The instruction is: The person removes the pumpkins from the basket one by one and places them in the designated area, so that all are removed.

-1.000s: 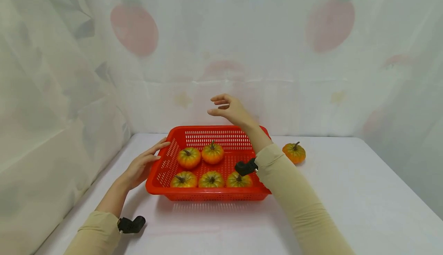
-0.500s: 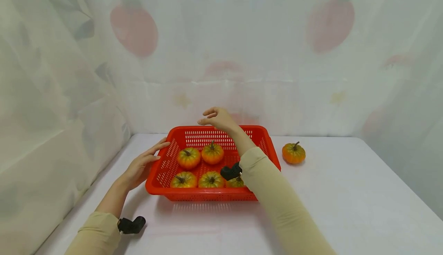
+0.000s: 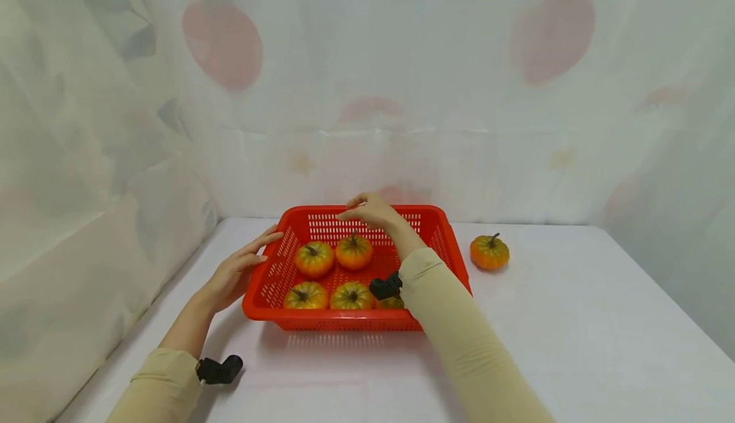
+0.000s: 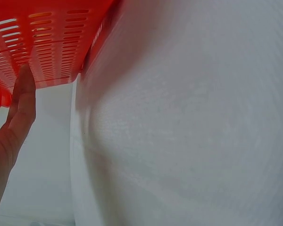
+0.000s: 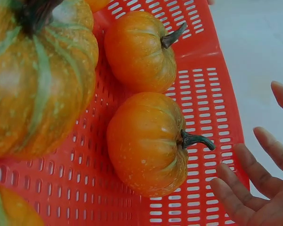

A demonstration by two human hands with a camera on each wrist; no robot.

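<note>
A red slotted basket (image 3: pixel 270 282) stands on the white table and holds several small orange-green pumpkins. My left hand (image 3: pixel 258 251) lies against its left wall with straight fingers (image 4: pixel 21 103) touching the plastic (image 4: pixel 52 42). My right hand (image 3: pixel 367 211) hovers open just above the back-right pumpkin (image 3: pixel 353 251), holding nothing. In the right wrist view its relaxed fingers (image 5: pixel 254 188) sit beside that pumpkin (image 5: pixel 148 141), apart from it. My right forearm hides most of the front-right pumpkin. One more pumpkin (image 3: pixel 489 252) sits on the table to the right of the basket.
The white table (image 3: pixel 574 321) is draped in cloth. Sheer curtains with a fruit print (image 3: pixel 402 91) close it in at the back and left. Small black cameras sit on both wrists (image 3: pixel 218 370).
My right hand has come down and to the left, from above the basket's back rim to just over the back-right pumpkin. The left hand has stayed on the basket wall.
</note>
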